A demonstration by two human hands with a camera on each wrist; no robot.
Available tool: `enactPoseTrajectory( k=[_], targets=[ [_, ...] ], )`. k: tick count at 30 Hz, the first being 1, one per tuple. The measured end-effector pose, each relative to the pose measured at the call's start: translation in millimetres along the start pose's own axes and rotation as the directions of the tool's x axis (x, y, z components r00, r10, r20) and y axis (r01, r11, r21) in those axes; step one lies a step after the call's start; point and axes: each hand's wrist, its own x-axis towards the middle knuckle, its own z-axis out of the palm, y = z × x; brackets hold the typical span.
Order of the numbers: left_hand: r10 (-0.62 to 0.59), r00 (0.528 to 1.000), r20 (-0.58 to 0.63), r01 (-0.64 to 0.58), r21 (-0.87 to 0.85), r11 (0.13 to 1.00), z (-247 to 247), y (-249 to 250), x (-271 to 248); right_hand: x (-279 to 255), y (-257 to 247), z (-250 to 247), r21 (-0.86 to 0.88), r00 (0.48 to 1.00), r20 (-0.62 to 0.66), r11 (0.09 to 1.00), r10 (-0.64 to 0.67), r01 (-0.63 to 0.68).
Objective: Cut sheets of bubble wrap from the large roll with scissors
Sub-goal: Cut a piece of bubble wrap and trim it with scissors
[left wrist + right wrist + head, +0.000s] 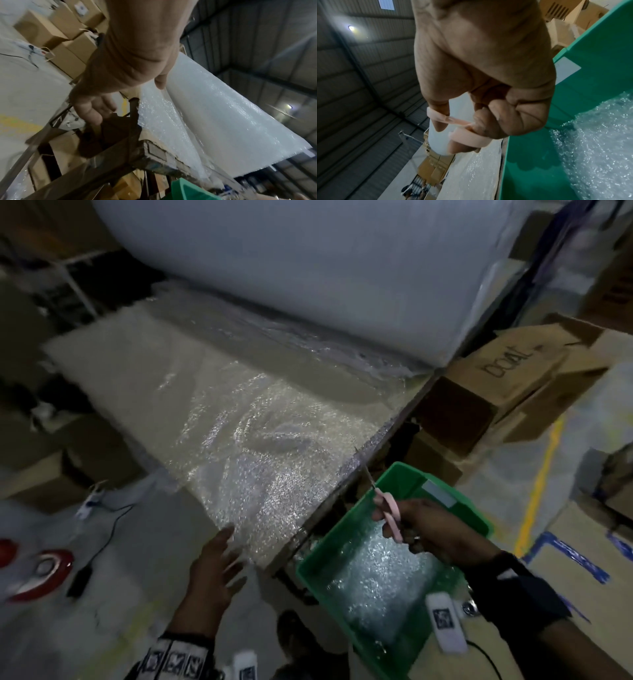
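Note:
A huge white roll of bubble wrap [325, 268] lies across the back of a worktable. A length of wrap [239, 426] is pulled out flat over the table toward me. My left hand [215, 566] hovers at the near edge of that sheet, fingers spread and straight. My right hand [435, 529] grips pink-handled scissors [388, 513] over a green bin, blades pointing up at the sheet's right edge along the table side. In the right wrist view, finger and thumb sit in the pink scissor loops [467, 134]. The roll [223, 115] also fills the left wrist view.
A green plastic bin [476, 522] holding cut bubble wrap [373, 570] sits at the table's right corner. Cardboard boxes [520, 371] are stacked to the right. A red and white object [41, 570] and cables lie on the floor at left. Yellow and blue floor tape runs at right.

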Motion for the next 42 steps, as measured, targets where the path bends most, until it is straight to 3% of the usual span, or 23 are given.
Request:
enactPoseTrajectory(
  k=[2,6,12,20,27,34,42],
  targets=[
    [0.039,0.999,-0.016,-0.039,-0.012,0.999,8.2,-5.1,-3.1,0.4,0.9,-4.4,-0.023,1.0,0.016,1.0,0.017,-0.016],
    [0.15,0.975,-0.166,-0.155,-0.021,0.988,18.0,-20.1,4.4,3.8,3.7,-16.2,-0.034,0.999,0.034,0.999,0.034,-0.033],
    [0.213,0.947,-0.24,-0.231,-0.046,0.972,21.5,-23.7,4.3,13.0,9.3,-33.5,-0.048,0.997,0.074,0.999,0.021,-0.018],
    [0.222,0.955,-0.198,-0.239,-0.069,0.969,31.4,-19.5,-1.7,18.7,3.4,-36.3,-0.074,0.996,0.076,0.997,0.037,-0.032],
    [0.181,0.962,-0.204,-0.211,-0.138,0.968,2.4,-14.3,4.0,19.3,6.2,-44.6,-0.089,0.98,0.199,0.996,0.022,-0.004],
    [0.157,0.973,-0.168,-0.191,-0.215,0.958,6.1,-15.3,-3.1,19.2,14.9,-55.5,-0.098,0.955,0.294,0.995,0.045,-0.017],
    [0.113,0.986,-0.126,-0.142,-0.249,0.958,4.4,-12.9,-11.8,28.5,16.0,-65.8,-0.118,0.913,0.381,0.987,0.147,-0.109]
  ],
)
